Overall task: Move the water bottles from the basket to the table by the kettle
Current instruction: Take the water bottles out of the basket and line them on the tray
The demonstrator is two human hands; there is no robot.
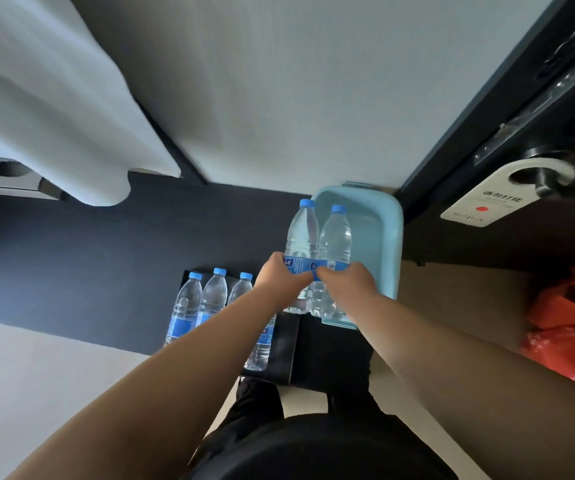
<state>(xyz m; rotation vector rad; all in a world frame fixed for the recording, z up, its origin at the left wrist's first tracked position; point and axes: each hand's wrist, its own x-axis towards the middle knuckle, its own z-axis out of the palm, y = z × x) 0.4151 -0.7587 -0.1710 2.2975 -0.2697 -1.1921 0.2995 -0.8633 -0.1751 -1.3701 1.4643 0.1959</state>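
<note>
Each hand holds a clear water bottle with a blue cap and blue label. My left hand [281, 277] grips the left bottle [301, 237] around its label. My right hand [346, 282] grips the right bottle [334, 240] the same way. Both bottles are upright, side by side and touching, in front of the light blue basket [388, 244], which shows no bottles inside. Three more bottles [210, 299] stand in a row on a black tray [288, 348] to the left, partly hidden by my left forearm. No kettle is visible.
A dark door with a handle and a white hanging sign [483, 202] is at the right. An orange plastic bag [570, 327] lies at the lower right. A white curtain [54, 98] hangs at the upper left above a grey box [9, 174].
</note>
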